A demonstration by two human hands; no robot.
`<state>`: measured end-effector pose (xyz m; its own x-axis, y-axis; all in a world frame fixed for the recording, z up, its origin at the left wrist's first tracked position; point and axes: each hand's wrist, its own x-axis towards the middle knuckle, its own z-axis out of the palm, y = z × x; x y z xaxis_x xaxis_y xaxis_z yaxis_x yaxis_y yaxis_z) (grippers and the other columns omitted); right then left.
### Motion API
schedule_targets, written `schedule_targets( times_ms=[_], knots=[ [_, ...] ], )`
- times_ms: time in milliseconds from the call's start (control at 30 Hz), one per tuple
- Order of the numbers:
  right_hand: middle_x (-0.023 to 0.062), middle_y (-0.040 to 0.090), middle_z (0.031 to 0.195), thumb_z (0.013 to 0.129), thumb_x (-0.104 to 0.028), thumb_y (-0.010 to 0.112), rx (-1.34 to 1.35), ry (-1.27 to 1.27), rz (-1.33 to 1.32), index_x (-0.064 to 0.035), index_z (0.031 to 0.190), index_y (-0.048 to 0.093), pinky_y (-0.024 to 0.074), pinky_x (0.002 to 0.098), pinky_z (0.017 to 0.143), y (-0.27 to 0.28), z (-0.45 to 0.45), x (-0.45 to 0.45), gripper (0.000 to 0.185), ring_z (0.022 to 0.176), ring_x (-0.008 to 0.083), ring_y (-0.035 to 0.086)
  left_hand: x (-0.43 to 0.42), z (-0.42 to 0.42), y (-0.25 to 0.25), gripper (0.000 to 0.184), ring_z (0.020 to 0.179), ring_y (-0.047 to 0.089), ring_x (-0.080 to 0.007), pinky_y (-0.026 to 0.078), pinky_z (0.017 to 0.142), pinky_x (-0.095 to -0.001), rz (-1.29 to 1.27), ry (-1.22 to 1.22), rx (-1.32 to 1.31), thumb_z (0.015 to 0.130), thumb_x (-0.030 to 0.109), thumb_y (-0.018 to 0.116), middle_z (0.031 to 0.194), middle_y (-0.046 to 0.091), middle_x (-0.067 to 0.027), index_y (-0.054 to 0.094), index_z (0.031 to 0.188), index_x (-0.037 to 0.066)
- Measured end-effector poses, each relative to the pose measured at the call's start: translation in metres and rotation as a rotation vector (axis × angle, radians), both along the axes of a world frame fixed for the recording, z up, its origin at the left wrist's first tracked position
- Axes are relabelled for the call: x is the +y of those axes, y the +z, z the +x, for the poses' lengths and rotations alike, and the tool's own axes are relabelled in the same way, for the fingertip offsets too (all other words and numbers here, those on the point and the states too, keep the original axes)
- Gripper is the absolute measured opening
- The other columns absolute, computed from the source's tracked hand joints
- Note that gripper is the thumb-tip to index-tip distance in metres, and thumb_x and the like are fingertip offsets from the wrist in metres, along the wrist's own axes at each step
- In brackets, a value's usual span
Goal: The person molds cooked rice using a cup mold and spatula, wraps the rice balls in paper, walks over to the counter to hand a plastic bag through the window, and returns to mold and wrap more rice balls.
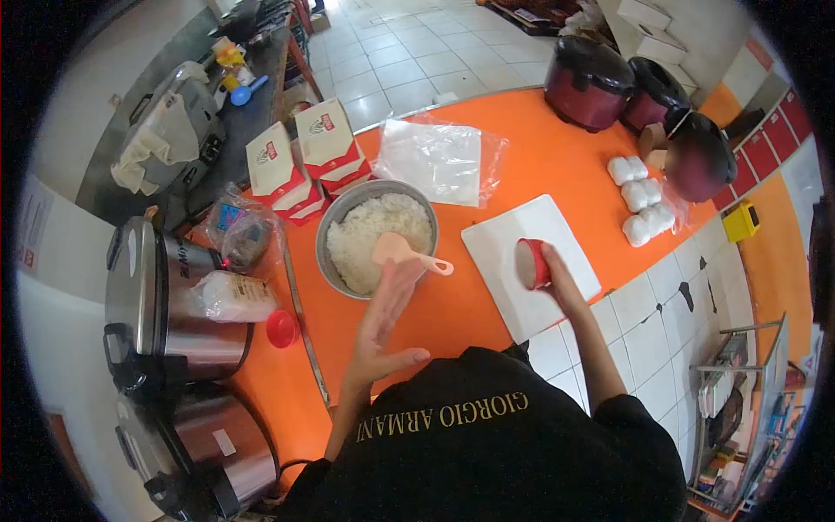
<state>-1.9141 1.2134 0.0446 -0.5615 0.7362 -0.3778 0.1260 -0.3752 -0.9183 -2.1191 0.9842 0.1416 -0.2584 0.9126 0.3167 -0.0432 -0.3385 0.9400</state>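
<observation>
A metal bowl (324,252) holds white rice (361,233), with a pink rice paddle (397,249) lying on top. My left hand (387,317) is beside the bowl's near edge, fingers spread and stretched toward the paddle; whether the fingertips touch it cannot be made out. My right hand (561,283) is wrapped round a small red cup (537,264), tilted over a white cutting board (513,300). The cup's opening faces left, and its inside looks pale. White plastic sheets (432,161) lie behind the bowl and board.
Red and white boxes (327,137) stand behind the bowl. Wrapped white rice portions (642,193) and dark red cookers (589,83) are at the right. Large steel cookers (209,300), a plastic-wrapped container (233,297) and another red cup (282,329) stand left.
</observation>
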Motion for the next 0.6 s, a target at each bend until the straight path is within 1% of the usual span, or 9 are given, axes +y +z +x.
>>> schedule_targets(
  times_ms=[67, 100, 133, 200, 267, 333, 467, 533, 600],
  knots=[
    [0.0158, 0.05, 0.117, 0.08, -0.042, 0.057, -0.343, 0.064, 0.477, -0.008, 0.118, 0.047, 0.047, 0.038, 0.077, -0.022, 0.014, 0.026, 0.052, 0.1, 0.0234, 0.054, 0.005, 0.006, -0.01, 0.095, 0.131, 0.022, -0.0275, 0.017, 0.106, -0.0381, -0.033, -0.02, -0.036, 0.065, 0.011, 0.074, 0.14, 0.025, -0.0172, 0.016, 0.139, 0.01],
    [0.0184, 0.051, 0.111, 0.07, -0.036, 0.068, -0.41, 0.063, 0.685, -0.0064, 0.115, 0.049, 0.0465, 0.0376, 0.076, -0.021, 0.016, 0.028, 0.057, 0.098, 0.0279, 0.053, 0.009, 0.009, -0.014, 0.077, 0.127, 0.029, -0.0265, 0.022, 0.104, -0.0373, -0.037, -0.067, 0.0, 0.069, 0.007, 0.069, 0.136, 0.031, -0.0164, 0.028, 0.134, 0.008],
    [0.0184, 0.051, 0.111, 0.07, -0.036, 0.068, -0.416, 0.059, 0.682, -0.0064, 0.115, 0.049, 0.0465, 0.0376, 0.076, -0.023, 0.018, 0.028, 0.057, 0.098, 0.0279, 0.053, 0.013, 0.013, -0.018, 0.061, 0.124, 0.035, -0.0255, 0.027, 0.103, -0.0364, -0.041, -0.112, 0.036, 0.073, 0.004, 0.064, 0.132, 0.038, -0.0156, 0.04, 0.129, 0.007],
    [0.0191, 0.051, 0.106, 0.066, -0.037, 0.07, -0.695, 0.188, 0.986, -0.0073, 0.117, 0.048, 0.0449, 0.0393, 0.079, -0.03, 0.018, 0.026, 0.062, 0.097, 0.032, 0.052, 0.027, 0.025, -0.026, 0.046, 0.12, 0.04, -0.0246, 0.031, 0.1, -0.0361, -0.058, -0.121, 0.038, 0.075, 0.004, 0.062, 0.127, 0.044, -0.0145, 0.048, 0.12, 0.005],
    [0.0192, 0.051, 0.102, 0.064, -0.037, 0.071, -0.705, 0.195, 0.983, -0.0093, 0.119, 0.047, 0.0432, 0.041, 0.083, -0.023, 0.017, 0.027, 0.066, 0.097, 0.0336, 0.05, 0.044, 0.038, -0.038, 0.033, 0.116, 0.045, -0.0236, 0.035, 0.097, -0.0358, -0.073, -0.12, 0.037, 0.077, 0.005, 0.06, 0.121, 0.05, -0.0134, 0.057, 0.11, 0.004],
    [0.019, 0.051, 0.102, 0.064, -0.036, 0.072, -0.602, 0.139, 1.081, -0.0112, 0.122, 0.045, 0.0432, 0.041, 0.083, -0.012, 0.019, 0.033, 0.068, 0.097, 0.0356, 0.05, 0.06, 0.053, -0.057, 0.021, 0.107, 0.052, -0.0237, 0.041, 0.09, -0.0345, -0.13, -0.189, 0.319, 0.078, 0.007, 0.06, 0.111, 0.057, -0.0099, 0.062, 0.099, 0.005],
    [0.0195, 0.049, 0.105, 0.063, -0.035, 0.073, -0.377, -0.138, 0.83, -0.0131, 0.126, 0.041, 0.0423, 0.0397, 0.085, -0.015, 0.043, 0.073, 0.075, 0.099, 0.0333, 0.05, 0.089, 0.096, -0.131, 0.013, 0.104, 0.053, -0.0256, 0.044, 0.086, -0.0337, -0.187, -0.24, 0.416, 0.077, 0.01, 0.061, 0.106, 0.06, -0.0068, 0.063, 0.089, 0.006],
    [0.0195, 0.048, 0.105, 0.061, -0.034, 0.075, -0.467, -0.147, 0.855, -0.0075, 0.126, 0.039, 0.0421, 0.0395, 0.084, -0.031, 0.064, 0.099, 0.079, 0.099, 0.0321, 0.049, 0.099, 0.113, -0.178, 0.008, 0.102, 0.053, -0.0272, 0.045, 0.084, -0.0346, -0.045, -0.163, 0.674, 0.075, 0.01, 0.062, 0.1, 0.06, -0.005, 0.061, 0.081, 0.005],
    [0.0199, 0.049, 0.103, 0.06, -0.034, 0.076, -0.483, -0.241, 0.73, -0.0003, 0.123, 0.036, 0.0419, 0.0404, 0.083, -0.045, 0.081, 0.117, 0.082, 0.098, 0.0334, 0.049, 0.104, 0.116, -0.181, 0.008, 0.101, 0.053, -0.0268, 0.045, 0.084, -0.0349, -0.057, -0.11, 0.721, 0.074, 0.01, 0.063, 0.097, 0.06, -0.0048, 0.06, 0.078, 0.004]
  ],
)
